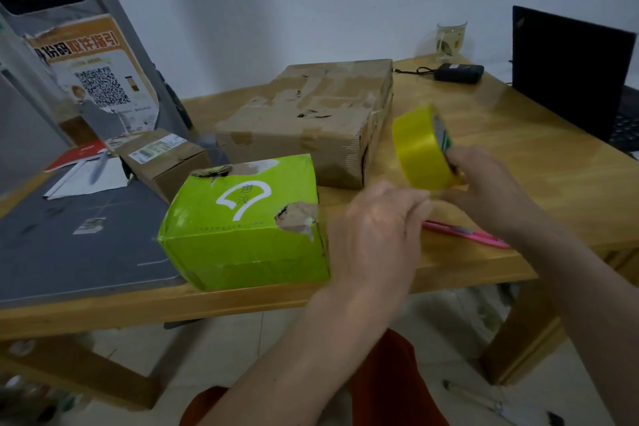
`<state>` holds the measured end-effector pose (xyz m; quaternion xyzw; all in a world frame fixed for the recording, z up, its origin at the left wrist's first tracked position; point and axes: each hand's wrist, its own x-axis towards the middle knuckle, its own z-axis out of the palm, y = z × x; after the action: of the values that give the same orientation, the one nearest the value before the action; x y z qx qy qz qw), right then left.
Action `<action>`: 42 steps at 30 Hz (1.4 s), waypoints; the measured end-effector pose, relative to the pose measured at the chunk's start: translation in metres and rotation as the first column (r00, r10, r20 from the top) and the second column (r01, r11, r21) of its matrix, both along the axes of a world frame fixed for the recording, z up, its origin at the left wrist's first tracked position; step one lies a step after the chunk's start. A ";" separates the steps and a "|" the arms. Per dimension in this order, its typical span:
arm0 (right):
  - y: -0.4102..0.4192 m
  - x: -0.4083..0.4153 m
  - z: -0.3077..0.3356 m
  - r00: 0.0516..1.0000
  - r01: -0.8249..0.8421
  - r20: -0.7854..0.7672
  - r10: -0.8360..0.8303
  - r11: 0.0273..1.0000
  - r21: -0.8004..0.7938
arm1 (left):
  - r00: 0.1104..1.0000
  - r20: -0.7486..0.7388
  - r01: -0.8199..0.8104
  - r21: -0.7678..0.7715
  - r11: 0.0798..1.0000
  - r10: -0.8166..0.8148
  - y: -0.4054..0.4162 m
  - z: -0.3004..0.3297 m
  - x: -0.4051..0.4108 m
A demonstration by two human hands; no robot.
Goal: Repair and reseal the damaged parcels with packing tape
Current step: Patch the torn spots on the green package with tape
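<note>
A yellow roll of packing tape [420, 149] is held upright above the wooden table [484, 156] by my right hand [484, 183], whose fingers grip its right rim. My left hand [377, 239] is just below and left of the roll, its fingertips pinched at the tape's lower edge. A green box [238, 228] with torn holes at its top edge and right corner stands at the table's front. Behind it lies a large battered brown box [307, 114]. A small brown box [162, 159] with a label sits to the left.
A pink utility knife [463, 233] lies on the table under my hands. A grey board [69, 239] covers the left side, with papers and a pen. A black laptop [570, 69], a black device [458, 73] and a glass [449, 40] stand at the back right.
</note>
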<state>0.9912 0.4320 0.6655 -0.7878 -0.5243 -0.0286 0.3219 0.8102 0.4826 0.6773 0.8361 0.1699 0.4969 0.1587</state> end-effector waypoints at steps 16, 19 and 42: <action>0.036 0.039 -0.010 0.987 0.159 0.028 -0.157 0.959 -0.237 | 0.996 -0.048 -0.082 -0.336 0.938 0.070 0.013 -0.028 0.026; 0.049 0.036 -0.011 0.988 0.139 0.106 -0.112 0.945 -0.297 | 0.993 -0.036 -0.121 -0.416 0.901 0.117 0.021 -0.039 0.027; -0.018 -0.019 -0.034 0.957 0.009 -0.288 -0.038 0.995 -0.099 | 0.989 -0.091 -0.147 -0.761 0.632 0.121 0.029 -0.062 0.026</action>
<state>0.9726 0.4140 0.6317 -0.8043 -0.4628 0.1087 0.3564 0.8357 0.5115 0.6155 0.6831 0.4279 0.3759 0.4571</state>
